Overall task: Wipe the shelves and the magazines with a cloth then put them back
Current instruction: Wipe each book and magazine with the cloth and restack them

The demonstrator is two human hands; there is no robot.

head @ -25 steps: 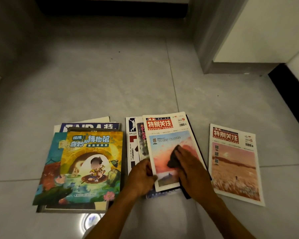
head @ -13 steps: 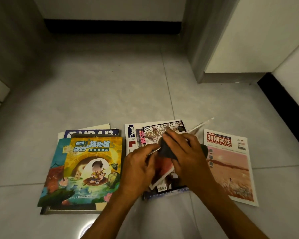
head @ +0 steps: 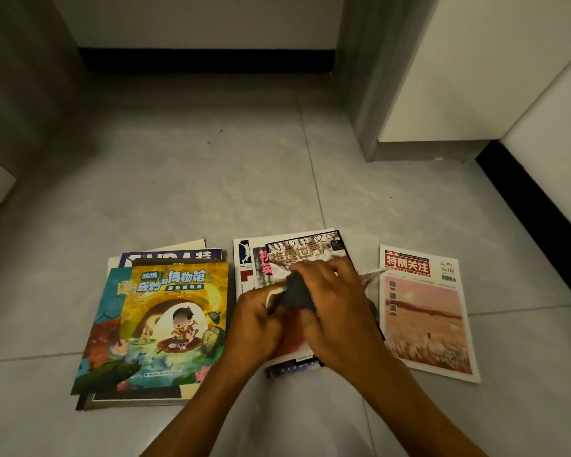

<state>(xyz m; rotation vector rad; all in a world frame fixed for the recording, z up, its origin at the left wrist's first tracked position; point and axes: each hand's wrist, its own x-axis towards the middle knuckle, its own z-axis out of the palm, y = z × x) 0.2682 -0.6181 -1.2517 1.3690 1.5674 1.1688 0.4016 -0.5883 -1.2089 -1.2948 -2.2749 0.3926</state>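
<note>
The grey tiled floor [head: 185, 192] bears three magazine groups: picture-book stack [head: 159, 324] at nine o'clock, middle stack [head: 297, 250], single magazine [head: 426, 311] at three.

Lifted magazine [head: 285, 338] mostly behind hands

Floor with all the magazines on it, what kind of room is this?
Probably a corner inside a home: grey floor tiles, white walls with a black skirting board, and magazines spread on the floor.

Surroundings: floor and walls.
Grey tiled floor [head: 185, 179] with grout lines; black skirting board [head: 205, 61] along the far white wall [head: 195, 18]; grey door frame [head: 360, 77] at right.
</note>
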